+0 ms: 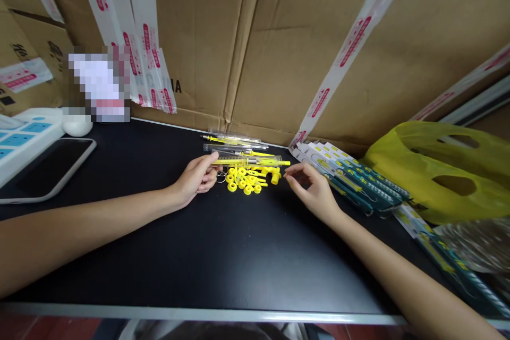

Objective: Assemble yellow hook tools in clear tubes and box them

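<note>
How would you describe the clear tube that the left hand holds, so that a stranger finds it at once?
Start at the black table, at its far edge below the cardboard boxes. Beside the small pile of yellow rings, the left hand pinches one clear tube with a yellow insert. Unlike the similar tubes lying behind, it is lifted and held level.

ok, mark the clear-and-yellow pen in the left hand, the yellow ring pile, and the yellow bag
clear-and-yellow pen (255, 161): head view, mid-barrel, right of the left hand (199, 178).
yellow ring pile (244, 180): head view, centre of the loose rings.
yellow bag (418, 170): head view, its left bulge.
</note>
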Tool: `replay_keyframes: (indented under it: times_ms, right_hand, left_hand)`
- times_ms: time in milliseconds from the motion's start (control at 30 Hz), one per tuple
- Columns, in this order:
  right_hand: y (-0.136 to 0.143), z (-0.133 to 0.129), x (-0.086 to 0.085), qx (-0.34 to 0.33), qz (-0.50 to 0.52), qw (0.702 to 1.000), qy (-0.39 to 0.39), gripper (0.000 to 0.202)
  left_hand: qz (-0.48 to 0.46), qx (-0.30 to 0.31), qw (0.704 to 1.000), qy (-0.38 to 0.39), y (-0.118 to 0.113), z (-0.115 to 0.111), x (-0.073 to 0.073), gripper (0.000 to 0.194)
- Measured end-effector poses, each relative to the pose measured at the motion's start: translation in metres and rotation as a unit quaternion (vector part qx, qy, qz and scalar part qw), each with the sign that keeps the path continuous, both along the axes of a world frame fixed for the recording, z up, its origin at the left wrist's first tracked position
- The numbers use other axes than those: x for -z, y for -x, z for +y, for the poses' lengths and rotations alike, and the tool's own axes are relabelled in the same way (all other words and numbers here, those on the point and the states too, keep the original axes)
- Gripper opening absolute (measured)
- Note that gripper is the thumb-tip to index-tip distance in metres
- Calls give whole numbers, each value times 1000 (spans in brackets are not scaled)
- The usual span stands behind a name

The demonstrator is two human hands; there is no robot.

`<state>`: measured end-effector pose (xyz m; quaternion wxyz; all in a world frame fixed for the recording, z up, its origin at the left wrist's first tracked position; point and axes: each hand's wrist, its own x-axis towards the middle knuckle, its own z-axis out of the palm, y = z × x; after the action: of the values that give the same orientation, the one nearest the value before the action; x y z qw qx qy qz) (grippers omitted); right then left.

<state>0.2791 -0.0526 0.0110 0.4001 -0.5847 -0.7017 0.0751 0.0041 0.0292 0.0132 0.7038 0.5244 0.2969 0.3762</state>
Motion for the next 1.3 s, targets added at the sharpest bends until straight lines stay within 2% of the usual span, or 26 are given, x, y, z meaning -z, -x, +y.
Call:
replay_keyframes:
  times_ms: [167, 267, 333, 467, 700, 833, 933, 1000, 1100, 1200, 1300]
  right_hand:
    - [3, -2, 2, -14, -54, 998, -1, 10]
    - [3, 1, 2, -9, -103, 995, -9, 17]
    - [4, 6, 1, 0, -153, 988, -14, 21]
    - [8, 18, -2, 8, -235, 972, -13, 14]
    - [8, 37, 2, -7, -249, 968, -18, 15]
    - [3, 34, -3, -21, -164, 986, -16, 18]
    - [-1, 21, -12, -34, 5, 999, 27, 23]
    - [-3, 9, -16, -48, 156, 985, 59, 25]
    - [-1, -8, -21, -57, 334, 936, 93, 26]
    - [4, -16, -23, -68, 411, 904, 95, 25]
    - [9, -18, -25, -85, 427, 896, 88, 24]
  left_hand:
    - [-2, 0, 1000, 2, -1, 0, 0, 35]
    - [-2, 0, 1000, 1, -1, 0, -1, 35]
    - [1, -1, 1000, 3, -1, -1, -2, 36]
    - [3, -3, 1000, 11, 0, 0, -2, 34]
    - [3, -3, 1000, 11, 0, 0, -1, 34]
    - [3, -4, 1000, 13, -1, -1, -2, 35]
    - [0, -6, 1000, 11, -1, 0, -1, 35]
    - [-1, -5, 1000, 7, -1, 0, 0, 35]
    - [2, -5, 1000, 6, -1, 1, 1, 34]
    - [9, -11, 1000, 5, -2, 0, 0, 35]
    - [13, -11, 1000, 0, -2, -1, -1, 35]
